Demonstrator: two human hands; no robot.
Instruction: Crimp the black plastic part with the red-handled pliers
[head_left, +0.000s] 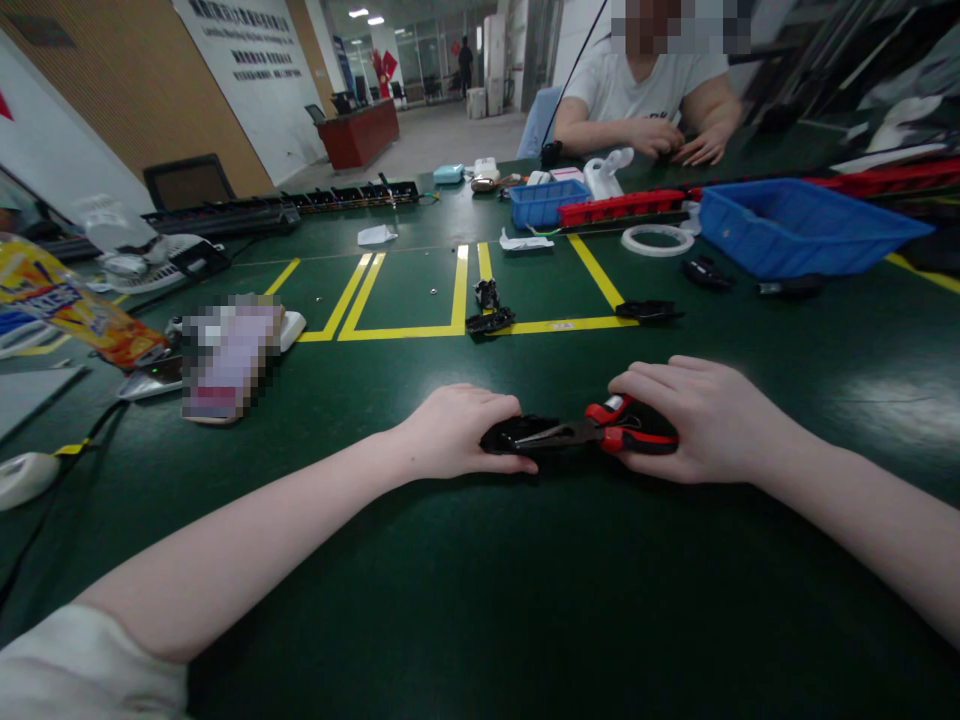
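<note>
A black part [501, 436] sits at the nose of the pliers [576, 434], I see, pinched in the left hand [454, 432], while the right hand [697, 420] wraps the parted red-and-black handles [637, 441]. Beyond the pliers stand a large blue bin [787, 245] and, farther off, a small blue bin [536, 210], contents unclear from here. The part looks dark and glossy, half hidden by fingers [499, 406].

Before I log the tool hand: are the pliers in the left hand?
No, the right hand holds the red-handled pliers, while the left hand grips a black part.
</note>
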